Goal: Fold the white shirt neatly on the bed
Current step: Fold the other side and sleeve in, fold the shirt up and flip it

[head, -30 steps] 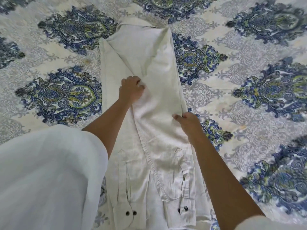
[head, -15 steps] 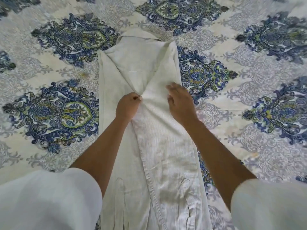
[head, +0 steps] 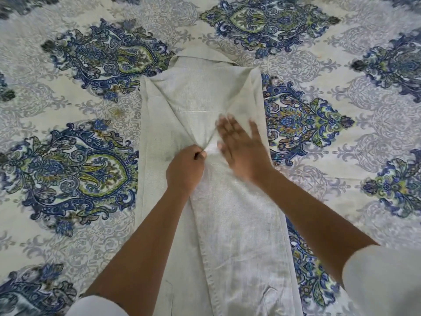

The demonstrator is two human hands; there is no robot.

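The white shirt lies lengthwise down the middle of the bed, both sides folded in so it forms a narrow strip, with the collar end farthest from me. A sleeve runs down its middle toward me. My left hand pinches a bunch of the fabric where the two folded sides meet. My right hand lies flat with spread fingers on the shirt just right of that pinch, blurred by motion. My forearms cover parts of the shirt's lower half.
The bed carries a cream cover with large blue and green ornamental medallions, spreading on all sides of the shirt. My white sleeves show at the bottom left and bottom right corners.
My right hand left the shirt's right edge, moved up and inward, and now lies flat beside my left hand. The left hand keeps its pinch. The view shifted, showing more of the collar end.
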